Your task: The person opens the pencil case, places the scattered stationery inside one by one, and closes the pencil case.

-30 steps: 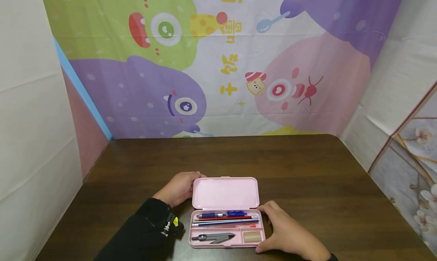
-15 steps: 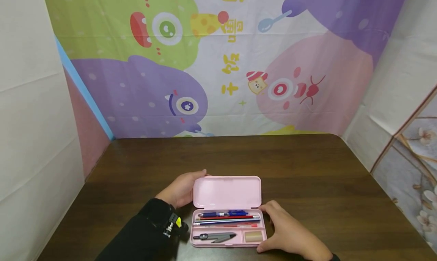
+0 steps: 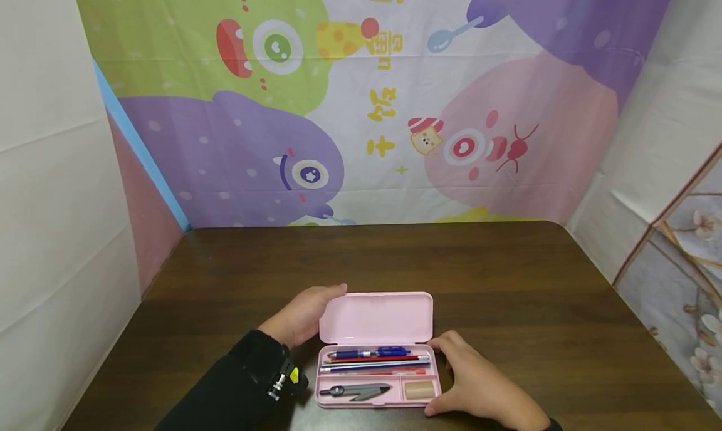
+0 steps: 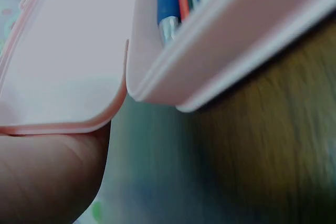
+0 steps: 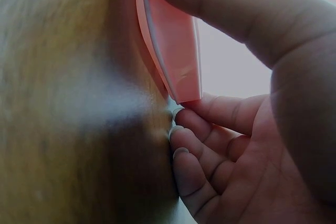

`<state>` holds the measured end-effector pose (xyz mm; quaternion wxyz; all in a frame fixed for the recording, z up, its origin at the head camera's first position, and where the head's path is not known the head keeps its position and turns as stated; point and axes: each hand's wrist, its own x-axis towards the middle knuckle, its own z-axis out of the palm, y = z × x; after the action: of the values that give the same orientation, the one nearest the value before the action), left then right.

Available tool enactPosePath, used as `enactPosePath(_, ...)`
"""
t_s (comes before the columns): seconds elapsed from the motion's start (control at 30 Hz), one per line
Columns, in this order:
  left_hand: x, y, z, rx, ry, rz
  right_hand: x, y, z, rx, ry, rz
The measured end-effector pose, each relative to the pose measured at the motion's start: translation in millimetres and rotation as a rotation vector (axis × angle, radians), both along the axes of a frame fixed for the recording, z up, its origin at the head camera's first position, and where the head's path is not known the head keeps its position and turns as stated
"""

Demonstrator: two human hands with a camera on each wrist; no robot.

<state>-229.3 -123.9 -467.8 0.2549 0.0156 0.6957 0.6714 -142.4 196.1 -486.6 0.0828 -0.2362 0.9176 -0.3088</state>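
Note:
A pink pencil case (image 3: 375,404) lies open on the table, its lid (image 3: 376,318) raised at the back. My left hand (image 3: 299,315) holds the lid at its upper left corner, thumb along the top edge; its other fingers are mostly hidden behind. In the left wrist view, part of the left hand (image 4: 50,174) lies against the lid's outer side. My right hand (image 3: 479,384) grips the case's right end between thumb and forefinger, while the other fingers (image 5: 191,174) curl by the tabletop. Inside lie a blue pen (image 3: 352,354), several pencils, a grey compass (image 3: 355,391) and a tan block (image 3: 419,390).
The dark wooden table (image 3: 361,255) extends behind the case to a cartoon-printed cloth (image 3: 383,193). Pale cloth walls (image 3: 62,218) border the left and right sides. A black sleeve (image 3: 225,381) with a wrist-worn device covers the left forearm.
My left hand has shifted slightly right, its thumb coming over the lid's upper left corner. My right hand keeps its hold on the case's right end.

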Motion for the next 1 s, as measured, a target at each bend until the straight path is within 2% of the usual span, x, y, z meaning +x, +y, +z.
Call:
enactPosePath(0.2, 10.0, 1, 9.4, -0.250, 0.147, 0.024, 0.4, -1, -0.1, -0.001, 0.007, -0.005)
enactPosePath(0.27, 13.3, 2, 12.6, -0.287, 0.197, 0.027, 0.4, -1, -0.4, -0.003, 0.008, -0.007)
enactPosePath(0.37, 19.2, 1, 16.4, -0.301, 0.262, -0.001, 0.4, -1, -0.6, -0.004, 0.009, -0.008)
enactPosePath(0.5, 29.6, -2, 19.8, -0.335, 0.334, -0.090, 0.1, -2, -0.5, -0.010, 0.016, -0.007)
enactPosePath(0.7, 44.2, -4, 20.3, -0.431, 0.498, -0.203, -0.5, -2, 0.2, -0.020, 0.021, -0.004)
enactPosePath(0.9, 58.8, -4, 21.8, -0.524, 0.612, -0.329, -0.9, -1, -1.5, -0.001, 0.044, -0.009)
enactPosePath(1.0, 66.0, -5, 19.6, -0.599, 0.713, -0.390, -0.5, 0, -2.2, 0.006, 0.045, -0.007)
